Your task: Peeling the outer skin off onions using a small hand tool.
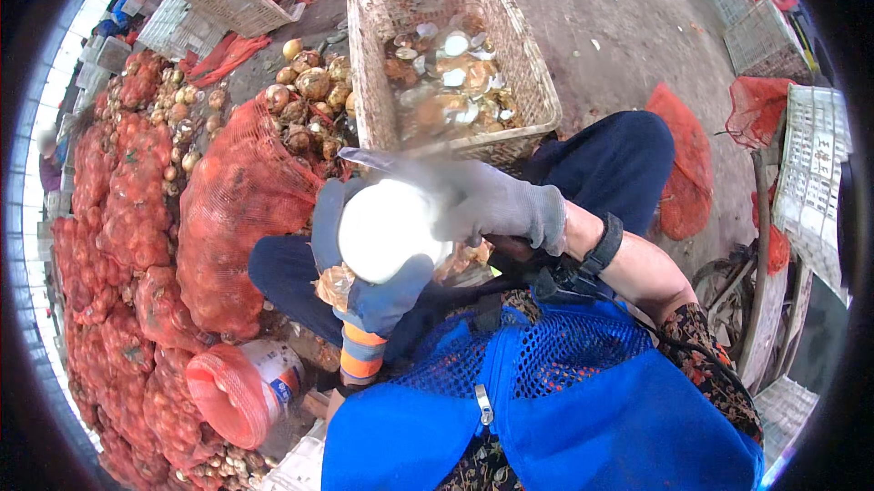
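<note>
Red mesh sack point(241, 227) beside left hand point(390, 298)

Your blue-gloved left hand point(384, 300) cupped a bright white peeled onion point(384, 229), while your grey-gloved right hand point(496, 202), partly blurred, held a thin blade point(366, 160) near its far side. Beyond stood a plastic crate point(523, 59) containing white pieces point(456, 44); bulging red mesh sacks point(238, 227) lay to your left.

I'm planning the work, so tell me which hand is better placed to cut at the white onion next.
Probably the right hand: though blurred, it appears to hold a thin blade near the white onion. The left hand cradles the onion.
</note>
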Demonstrator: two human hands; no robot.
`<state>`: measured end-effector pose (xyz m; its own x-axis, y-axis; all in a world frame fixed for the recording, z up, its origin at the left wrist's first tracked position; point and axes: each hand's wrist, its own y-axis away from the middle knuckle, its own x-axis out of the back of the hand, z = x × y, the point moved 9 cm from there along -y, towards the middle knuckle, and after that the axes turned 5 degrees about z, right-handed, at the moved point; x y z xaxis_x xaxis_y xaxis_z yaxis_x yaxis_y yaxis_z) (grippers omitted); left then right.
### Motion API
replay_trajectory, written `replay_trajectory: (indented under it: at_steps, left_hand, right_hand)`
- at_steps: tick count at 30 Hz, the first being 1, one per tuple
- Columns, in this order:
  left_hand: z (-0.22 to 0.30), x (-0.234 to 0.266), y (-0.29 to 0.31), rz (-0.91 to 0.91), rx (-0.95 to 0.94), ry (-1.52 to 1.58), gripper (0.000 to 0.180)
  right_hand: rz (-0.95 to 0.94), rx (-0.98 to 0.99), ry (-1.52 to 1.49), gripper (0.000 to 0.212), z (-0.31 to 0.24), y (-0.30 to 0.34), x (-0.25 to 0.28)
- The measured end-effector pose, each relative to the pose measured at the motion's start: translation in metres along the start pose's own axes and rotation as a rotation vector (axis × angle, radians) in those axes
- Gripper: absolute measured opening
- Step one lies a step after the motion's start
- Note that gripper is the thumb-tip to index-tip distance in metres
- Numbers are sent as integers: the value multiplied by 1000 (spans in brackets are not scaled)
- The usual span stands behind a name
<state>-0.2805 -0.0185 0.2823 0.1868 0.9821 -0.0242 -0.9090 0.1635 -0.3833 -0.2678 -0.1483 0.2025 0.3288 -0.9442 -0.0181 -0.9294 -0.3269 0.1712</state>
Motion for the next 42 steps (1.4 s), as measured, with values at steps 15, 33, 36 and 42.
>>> replay_trajectory:
  at_steps: [15,33,36,42]
  left_hand:
    - [-59,29,24,92,428,791,76]
    - [-11,268,72,521,-50,1211,66]
    - [11,397,161,1282,-112,519,66]
    - [-18,496,246,1654,-44,658,51]
  right_hand:
    - [122,-124,-410,62,-31,19,52]
    - [165,-748,-709,41,69,83,-28]
    - [131,-771,-701,42,55,74,-43]
    - [109,-725,-581,35,48,58,-43]
